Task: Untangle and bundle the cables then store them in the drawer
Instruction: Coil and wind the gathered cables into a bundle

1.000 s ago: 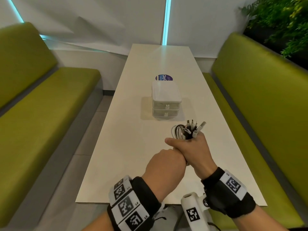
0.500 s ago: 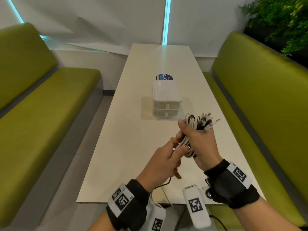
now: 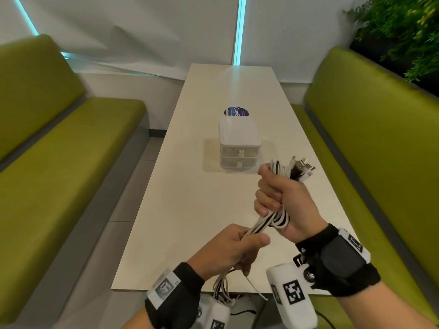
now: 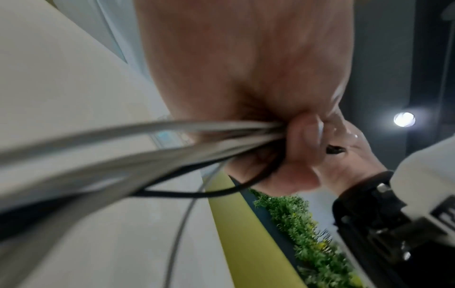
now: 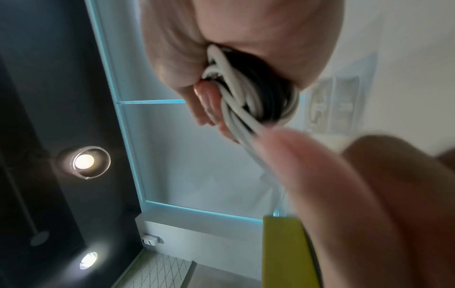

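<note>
My right hand [image 3: 279,193] grips a looped bundle of white and black cables [image 3: 281,170] above the table, with several plug ends [image 3: 303,167] sticking out past the fist. Loops hang below the fist [image 3: 279,219]. My left hand [image 3: 234,248], nearer me and lower, grips the loose strands [image 3: 257,227] running out of the bundle; their tails [image 3: 223,288] hang below the table edge. The right wrist view shows the coil [image 5: 248,91] in my palm, the left wrist view the strands [image 4: 172,140] pinched in my fingers. The small white two-drawer box [image 3: 238,144] stands mid-table, both drawers shut.
The long white table [image 3: 237,86] runs away from me between two green benches [image 3: 59,162] [image 3: 370,150]. A round blue sticker [image 3: 236,112] lies behind the drawer box. Green plants [image 3: 403,27] stand at the far right.
My right hand has lifted the bundle up and to the right. My left hand has left the right fist and drawn the loose strands back toward me, pulling them taut.
</note>
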`<state>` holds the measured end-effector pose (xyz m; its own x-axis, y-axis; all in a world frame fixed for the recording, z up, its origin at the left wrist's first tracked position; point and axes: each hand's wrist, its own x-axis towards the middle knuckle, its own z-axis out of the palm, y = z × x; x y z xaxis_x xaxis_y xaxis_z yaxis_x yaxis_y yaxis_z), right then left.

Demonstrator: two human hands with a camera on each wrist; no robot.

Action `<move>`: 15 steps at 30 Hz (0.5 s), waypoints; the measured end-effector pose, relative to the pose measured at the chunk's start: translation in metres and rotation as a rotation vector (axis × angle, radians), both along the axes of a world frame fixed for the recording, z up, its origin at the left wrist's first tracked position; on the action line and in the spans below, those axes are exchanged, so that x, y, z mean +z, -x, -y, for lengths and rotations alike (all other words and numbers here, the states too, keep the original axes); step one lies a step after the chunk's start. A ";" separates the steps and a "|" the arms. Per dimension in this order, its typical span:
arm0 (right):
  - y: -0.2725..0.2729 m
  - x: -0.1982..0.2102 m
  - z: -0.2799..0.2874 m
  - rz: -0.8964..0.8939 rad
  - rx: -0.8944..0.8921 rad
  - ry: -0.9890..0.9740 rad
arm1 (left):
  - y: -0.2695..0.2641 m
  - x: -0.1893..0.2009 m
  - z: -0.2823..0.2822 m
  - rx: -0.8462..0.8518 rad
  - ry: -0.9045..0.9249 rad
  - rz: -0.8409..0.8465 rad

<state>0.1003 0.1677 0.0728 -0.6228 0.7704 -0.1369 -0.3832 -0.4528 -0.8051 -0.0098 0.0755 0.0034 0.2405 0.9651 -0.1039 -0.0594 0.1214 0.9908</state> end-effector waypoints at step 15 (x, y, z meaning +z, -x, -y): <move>-0.019 0.025 -0.013 0.478 0.020 -0.560 | 0.069 0.038 -0.007 0.181 -0.201 -0.528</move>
